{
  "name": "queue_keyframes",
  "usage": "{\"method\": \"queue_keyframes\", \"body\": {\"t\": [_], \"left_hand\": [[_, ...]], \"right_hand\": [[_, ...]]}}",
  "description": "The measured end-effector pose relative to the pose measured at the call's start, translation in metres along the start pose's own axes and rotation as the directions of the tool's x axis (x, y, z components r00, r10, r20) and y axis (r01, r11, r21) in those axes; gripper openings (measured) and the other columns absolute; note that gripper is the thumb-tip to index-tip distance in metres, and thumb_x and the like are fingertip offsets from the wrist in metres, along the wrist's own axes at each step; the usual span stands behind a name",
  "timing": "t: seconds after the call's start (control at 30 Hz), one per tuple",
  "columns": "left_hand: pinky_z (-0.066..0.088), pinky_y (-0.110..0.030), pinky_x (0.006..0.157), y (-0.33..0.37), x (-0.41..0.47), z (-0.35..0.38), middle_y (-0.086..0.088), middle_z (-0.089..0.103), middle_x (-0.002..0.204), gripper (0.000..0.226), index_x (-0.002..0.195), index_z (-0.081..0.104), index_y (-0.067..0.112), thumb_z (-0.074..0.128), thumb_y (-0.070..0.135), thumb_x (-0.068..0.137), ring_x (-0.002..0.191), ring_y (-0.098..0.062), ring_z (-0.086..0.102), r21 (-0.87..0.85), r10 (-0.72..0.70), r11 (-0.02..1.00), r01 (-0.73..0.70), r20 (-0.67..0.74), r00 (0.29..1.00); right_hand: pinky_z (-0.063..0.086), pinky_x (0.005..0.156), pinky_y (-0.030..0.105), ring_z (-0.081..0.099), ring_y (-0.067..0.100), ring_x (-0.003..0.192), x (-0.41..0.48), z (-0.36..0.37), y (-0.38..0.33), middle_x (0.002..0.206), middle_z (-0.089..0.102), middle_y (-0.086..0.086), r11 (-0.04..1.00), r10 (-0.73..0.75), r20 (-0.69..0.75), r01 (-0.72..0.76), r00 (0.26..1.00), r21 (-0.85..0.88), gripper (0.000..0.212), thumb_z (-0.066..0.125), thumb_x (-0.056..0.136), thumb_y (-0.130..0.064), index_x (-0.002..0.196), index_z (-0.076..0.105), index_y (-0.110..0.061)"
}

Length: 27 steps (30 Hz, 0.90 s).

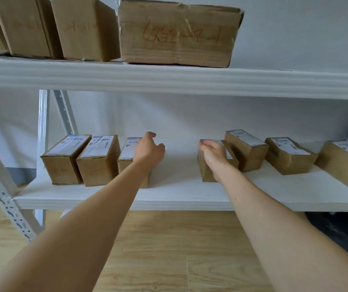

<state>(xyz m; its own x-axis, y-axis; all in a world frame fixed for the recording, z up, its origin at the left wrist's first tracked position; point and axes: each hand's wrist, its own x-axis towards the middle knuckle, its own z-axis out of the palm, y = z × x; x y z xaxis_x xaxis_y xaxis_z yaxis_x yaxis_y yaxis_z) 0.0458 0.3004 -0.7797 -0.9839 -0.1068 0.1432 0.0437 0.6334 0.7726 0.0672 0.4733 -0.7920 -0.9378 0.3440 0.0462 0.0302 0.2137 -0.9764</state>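
Two bare hands out over the lower shelf (pixel 179 196). Left hand (pixel 149 151) just right of the third box (pixel 126 149) from the left, fingers loosely curved and apart, clamped on nothing; contact with that box impossible to tell. Right hand (pixel 213 153) laid on top of the middle box (pixel 203 172), fingers curled over its far edge. Larger cartons (pixel 175 34) on the shelf above.

The lower shelf (pixel 179 199) carries seven boxes in a row. The first box (pixel 63 159), second box (pixel 97 161) and third box (pixel 126 152) stand side by side at the left. The left hand (pixel 149 150) is at the third box's right edge. Across a gap, the right hand (pixel 213 152) lies on the fourth box (pixel 205 173). Three further boxes (pixel 289 157) stand to its right. The upper shelf (pixel 168 79) carries larger boxes (pixel 177 34).
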Motion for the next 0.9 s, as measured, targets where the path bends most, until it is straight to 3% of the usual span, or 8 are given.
{"method": "queue_keyframes", "body": {"t": [0.17,0.3,0.4,0.57,0.7,0.8,0.9], "left_hand": [[0.040,-0.027,0.083,0.025,-0.002,0.060,-0.012,0.054,0.138,0.046,0.147,0.041,0.014,0.051,0.020,0.102,0.108,-0.027,0.056,-0.212,-0.019,0.976,0.047,0.128,0.992],[0.039,-0.032,0.102,0.025,0.006,0.107,-0.011,0.045,0.150,0.050,0.149,0.039,0.014,0.053,0.026,0.102,0.130,-0.029,0.049,-0.311,-0.068,0.940,0.140,0.231,0.971],[0.038,-0.041,0.113,0.016,0.015,0.135,-0.010,0.045,0.149,0.054,0.150,0.039,0.013,0.054,0.033,0.102,0.134,-0.029,0.046,-0.365,-0.122,0.903,0.226,0.288,0.950],[0.042,-0.034,0.101,0.006,0.026,0.162,-0.002,0.045,0.149,0.055,0.149,0.041,0.016,0.051,0.043,0.102,0.136,-0.023,0.043,-0.448,-0.151,0.826,0.342,0.408,0.900],[0.043,-0.038,0.107,0.004,0.030,0.177,0.002,0.056,0.135,0.046,0.141,0.050,0.022,0.048,0.047,0.102,0.127,-0.021,0.052,-0.459,-0.141,0.803,0.381,0.475,0.868],[0.046,-0.037,0.103,0.002,0.027,0.178,0.002,0.063,0.121,0.039,0.134,0.054,0.022,0.052,0.043,0.101,0.113,-0.020,0.060,-0.490,-0.131,0.784,0.382,0.471,0.872],[0.044,-0.043,0.108,-0.003,0.018,0.170,0.002,0.063,0.126,0.043,0.137,0.054,0.023,0.056,0.043,0.099,0.116,-0.022,0.059,-0.518,-0.141,0.766,0.381,0.442,0.886]], "right_hand": [[0.034,0.094,0.023,0.047,0.023,0.132,0.021,-0.054,0.020,0.145,0.050,0.007,0.995,-0.020,-0.070,0.013,0.997,-0.098,0.041,0.051,0.103,-0.021,0.142,0.048,-0.008],[0.033,0.107,0.028,0.042,0.025,0.138,0.039,-0.077,0.051,0.152,0.043,0.009,0.991,0.002,-0.106,-0.016,0.994,-0.135,0.049,0.050,0.104,-0.021,0.149,0.039,-0.008],[0.033,0.109,0.030,0.042,0.025,0.138,0.049,-0.084,0.075,0.152,0.043,0.011,0.991,0.035,-0.095,-0.047,0.995,-0.123,0.049,0.050,0.104,-0.021,0.149,0.038,-0.006],[0.035,0.099,0.030,0.045,0.025,0.134,0.060,-0.081,0.096,0.148,0.046,0.007,0.993,0.108,-0.070,-0.111,0.992,-0.040,0.050,0.048,0.104,-0.031,0.149,0.039,-0.010],[0.038,0.093,0.031,0.052,0.021,0.117,0.067,-0.075,0.104,0.136,0.056,0.005,0.992,0.129,-0.019,-0.129,0.991,-0.007,0.040,0.046,0.104,-0.033,0.138,0.051,-0.012],[0.038,0.092,0.032,0.051,0.020,0.112,0.064,-0.071,0.104,0.132,0.055,0.005,0.990,0.138,-0.025,-0.138,0.990,0.010,0.038,0.047,0.104,-0.031,0.137,0.049,-0.013],[0.036,0.091,0.031,0.049,0.018,0.110,0.050,-0.069,0.100,0.128,0.055,0.003,0.986,0.160,-0.016,-0.159,0.987,0.056,0.037,0.051,0.102,-0.028,0.136,0.049,-0.013]]}}
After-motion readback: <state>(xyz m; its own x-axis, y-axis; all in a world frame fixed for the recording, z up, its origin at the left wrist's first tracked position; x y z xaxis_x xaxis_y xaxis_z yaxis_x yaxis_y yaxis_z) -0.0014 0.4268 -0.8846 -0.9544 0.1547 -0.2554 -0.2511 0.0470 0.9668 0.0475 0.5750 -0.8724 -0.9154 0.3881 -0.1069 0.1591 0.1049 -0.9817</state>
